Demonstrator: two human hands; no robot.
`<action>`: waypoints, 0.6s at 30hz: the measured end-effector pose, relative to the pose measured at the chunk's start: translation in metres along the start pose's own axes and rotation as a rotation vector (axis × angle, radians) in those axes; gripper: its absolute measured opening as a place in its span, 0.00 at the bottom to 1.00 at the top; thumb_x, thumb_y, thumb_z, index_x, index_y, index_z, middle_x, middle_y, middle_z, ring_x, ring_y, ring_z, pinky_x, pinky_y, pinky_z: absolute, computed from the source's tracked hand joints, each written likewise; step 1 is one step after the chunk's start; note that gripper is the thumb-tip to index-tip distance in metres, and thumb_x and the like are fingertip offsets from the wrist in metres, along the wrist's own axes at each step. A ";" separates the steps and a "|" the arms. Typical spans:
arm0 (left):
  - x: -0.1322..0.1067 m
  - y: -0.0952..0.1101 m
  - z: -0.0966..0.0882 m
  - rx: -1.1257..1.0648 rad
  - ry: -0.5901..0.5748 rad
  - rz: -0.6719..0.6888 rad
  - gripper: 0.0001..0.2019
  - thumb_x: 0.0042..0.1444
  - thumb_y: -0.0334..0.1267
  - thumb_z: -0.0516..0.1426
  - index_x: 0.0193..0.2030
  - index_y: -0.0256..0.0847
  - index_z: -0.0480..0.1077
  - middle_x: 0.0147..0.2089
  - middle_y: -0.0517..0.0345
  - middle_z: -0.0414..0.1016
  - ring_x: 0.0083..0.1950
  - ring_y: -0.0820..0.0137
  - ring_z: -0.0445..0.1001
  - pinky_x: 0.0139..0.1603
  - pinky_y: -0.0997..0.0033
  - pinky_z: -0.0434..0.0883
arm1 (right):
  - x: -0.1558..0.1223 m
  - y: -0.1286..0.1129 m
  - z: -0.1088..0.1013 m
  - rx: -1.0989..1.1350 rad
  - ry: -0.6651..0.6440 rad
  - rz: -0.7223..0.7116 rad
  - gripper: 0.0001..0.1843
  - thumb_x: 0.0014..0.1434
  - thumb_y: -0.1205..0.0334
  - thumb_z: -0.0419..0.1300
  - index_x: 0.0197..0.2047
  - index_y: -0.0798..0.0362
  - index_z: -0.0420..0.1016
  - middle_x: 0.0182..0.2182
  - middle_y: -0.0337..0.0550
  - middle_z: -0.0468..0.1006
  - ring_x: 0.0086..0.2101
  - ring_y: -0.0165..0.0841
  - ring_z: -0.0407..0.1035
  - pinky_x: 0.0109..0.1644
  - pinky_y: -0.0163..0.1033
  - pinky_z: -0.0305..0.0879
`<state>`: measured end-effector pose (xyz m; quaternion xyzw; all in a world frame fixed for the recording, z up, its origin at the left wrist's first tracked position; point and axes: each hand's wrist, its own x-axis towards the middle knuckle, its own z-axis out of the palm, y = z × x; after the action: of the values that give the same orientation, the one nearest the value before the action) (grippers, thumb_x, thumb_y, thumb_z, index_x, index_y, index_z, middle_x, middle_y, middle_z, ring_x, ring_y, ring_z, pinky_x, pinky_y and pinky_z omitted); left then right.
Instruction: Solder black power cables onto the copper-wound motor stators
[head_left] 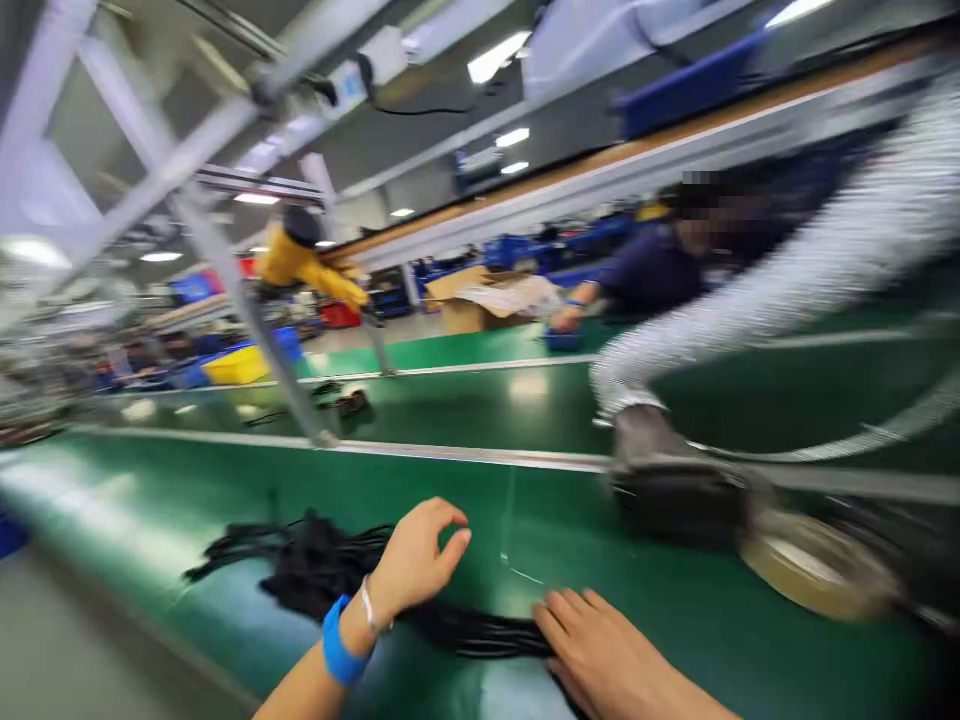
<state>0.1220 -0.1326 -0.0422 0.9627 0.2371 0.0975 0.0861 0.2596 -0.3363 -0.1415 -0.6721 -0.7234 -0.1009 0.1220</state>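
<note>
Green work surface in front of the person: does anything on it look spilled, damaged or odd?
Nothing plainly spilled or damaged shows, though the picture is blurred. The untidiest thing is the black cable bundle on the green work surface: its left part is heaped and splayed, while the strands at the right hand run close together.

My right fingers (564,612) cover part of the black cables (319,562), so I can't tell how firmly they hold. My left wrist (381,594) hides the bundle's middle; both my forearms (296,690) run off the bottom edge. The silver duct (772,270) leaves at the right, partly hiding a blurred co-worker (652,270). The raised yellow shape (296,262) is too smeared to name.
</note>
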 end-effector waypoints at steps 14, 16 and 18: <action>0.067 0.039 0.096 -0.081 -0.378 0.309 0.10 0.53 0.22 0.48 0.30 0.41 0.64 0.39 0.53 0.71 0.40 0.66 0.71 0.44 0.68 0.66 | -0.166 0.076 -0.096 0.396 0.127 0.897 0.11 0.65 0.60 0.50 0.39 0.52 0.72 0.34 0.43 0.75 0.33 0.34 0.70 0.39 0.39 0.66; 0.068 0.032 0.099 -0.113 -0.365 0.312 0.09 0.53 0.23 0.49 0.31 0.41 0.64 0.40 0.53 0.70 0.39 0.67 0.71 0.44 0.69 0.67 | -0.180 0.079 -0.103 0.427 0.168 0.943 0.12 0.66 0.57 0.49 0.38 0.51 0.72 0.34 0.43 0.76 0.32 0.34 0.70 0.38 0.39 0.66; 0.067 0.027 0.100 -0.136 -0.352 0.289 0.07 0.52 0.25 0.51 0.32 0.41 0.63 0.40 0.54 0.70 0.38 0.67 0.71 0.43 0.69 0.67 | -0.191 0.079 -0.116 0.451 0.184 0.953 0.13 0.66 0.55 0.50 0.38 0.51 0.72 0.34 0.42 0.76 0.33 0.34 0.70 0.38 0.39 0.67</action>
<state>0.2156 -0.1366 -0.1233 0.9808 0.0713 -0.0449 0.1761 0.3555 -0.5477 -0.0921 -0.8716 -0.3280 0.0651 0.3584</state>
